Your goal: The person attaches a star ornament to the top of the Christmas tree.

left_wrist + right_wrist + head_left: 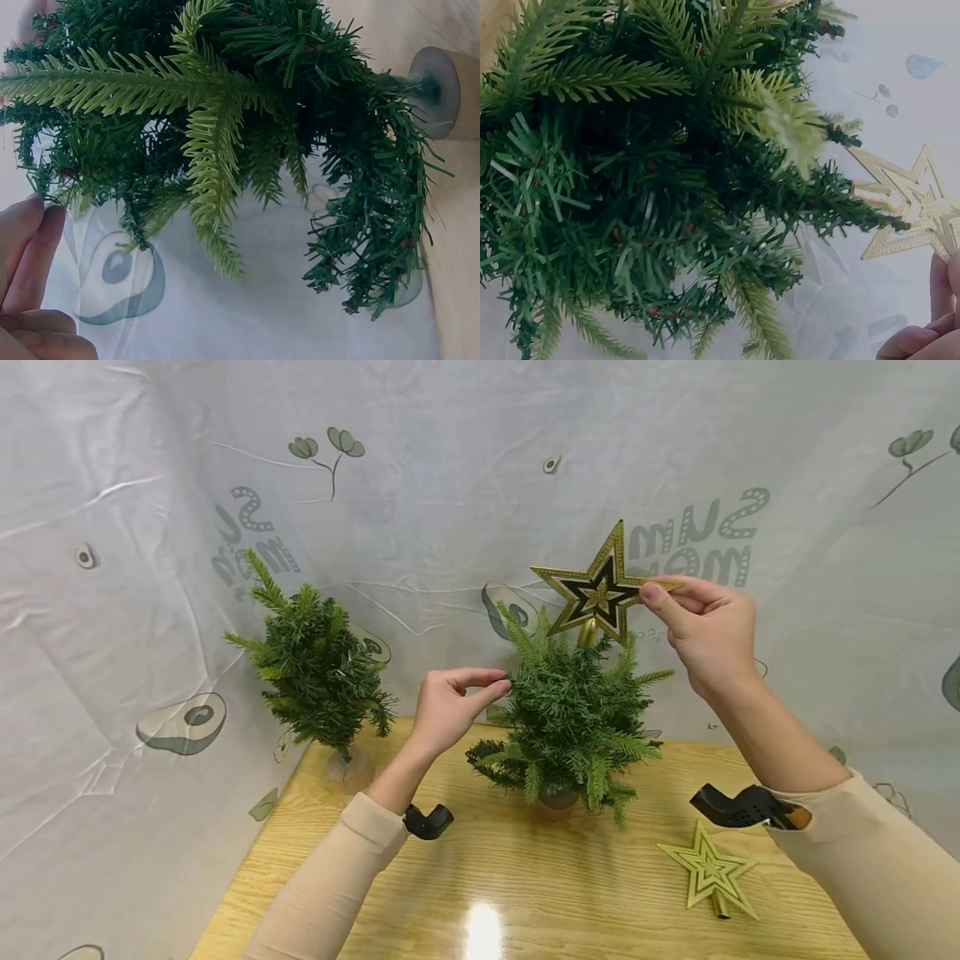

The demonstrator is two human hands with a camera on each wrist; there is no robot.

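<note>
Just above the tree's top, the right hand pinches the star by one ray, thumb in front and fingers behind. Its fingers point left, and the forearm slants up from the lower right. The star stands nearly upright, its face to the person and its tube downward among the uppermost twigs; whether a twig is inside the tube I cannot tell.

The left hand is at the tree's left side, thumb and forefinger brought together on a branch tip, the other fingers curled in below. Its forearm rises from lower left.

The tree stands upright near the middle of the table's back edge, on a round base. In front of it, toward the right side of the table, a second star lies flat, tube toward the person. A second tree stands at the back left corner, leaning slightly. Behind the table hangs a pale printed sheet.
</note>
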